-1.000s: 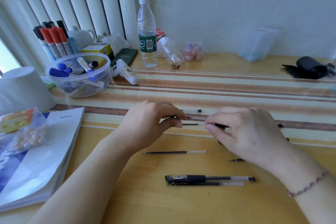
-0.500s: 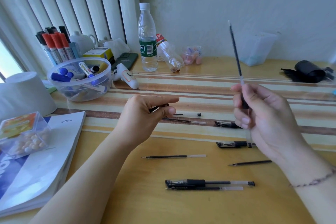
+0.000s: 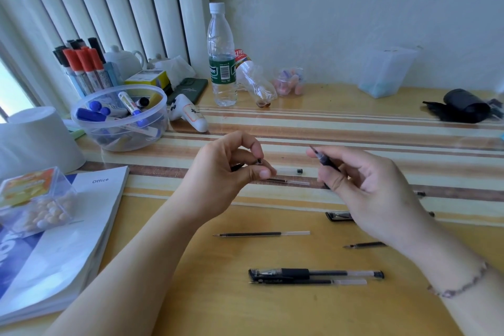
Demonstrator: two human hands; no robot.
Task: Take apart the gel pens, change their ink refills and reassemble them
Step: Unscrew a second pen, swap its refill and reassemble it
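Left hand (image 3: 231,169): pinches a small black pen tip (image 3: 259,162).
Right hand (image 3: 362,188): grips the pen barrel (image 3: 324,159) over the tabletop's (image 3: 191,294) middle.
Advice: align both ends squarely, then twist gently.

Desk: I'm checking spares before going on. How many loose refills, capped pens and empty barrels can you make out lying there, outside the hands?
Refills: 4
Capped pens: 1, plus a cap showing beside the right hand
Empty barrels: 1
Total: 6
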